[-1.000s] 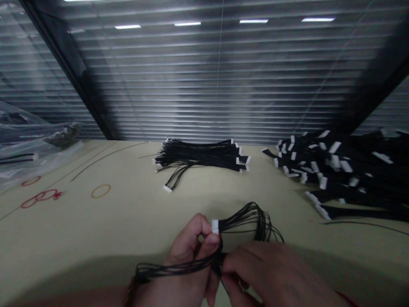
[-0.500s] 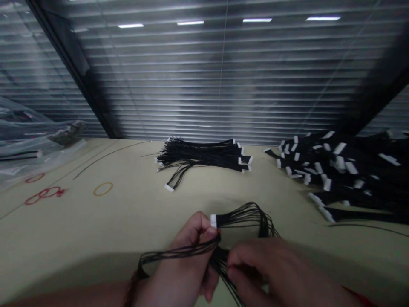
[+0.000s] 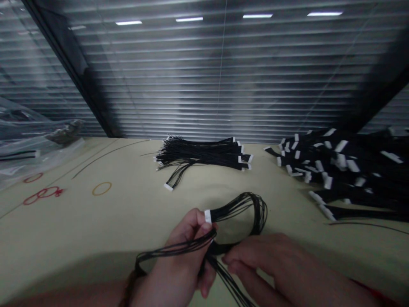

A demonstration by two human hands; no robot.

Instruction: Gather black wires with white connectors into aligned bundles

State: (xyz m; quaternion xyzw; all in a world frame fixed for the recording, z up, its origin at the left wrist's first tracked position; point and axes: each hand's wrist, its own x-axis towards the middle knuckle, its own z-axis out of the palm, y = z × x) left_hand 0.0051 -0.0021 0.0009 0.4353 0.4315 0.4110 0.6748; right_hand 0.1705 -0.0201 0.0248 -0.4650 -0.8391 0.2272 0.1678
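My left hand (image 3: 183,251) is closed on a black wire harness (image 3: 255,204), its thumb and finger pinching beside the white connector (image 3: 208,216). The wires loop to the right of that connector and back toward the hands. One strand group lies over my left wrist, and another hangs down between the hands. My right hand (image 3: 271,264) has its thumb and forefinger closed on the black wires just right of my left hand; its other fingers are partly hidden.
A bundle of black harnesses (image 3: 201,153) lies at the back middle. At right is a larger pile of them (image 3: 351,170). On the left are red bands (image 3: 41,195), a yellow band (image 3: 102,188) and clear plastic bags (image 3: 57,149). Blinds (image 3: 204,85) stand behind.
The held connector and wire loop have moved slightly left and up, and the loop has become rounder. My right hand has shifted a little along the wires.
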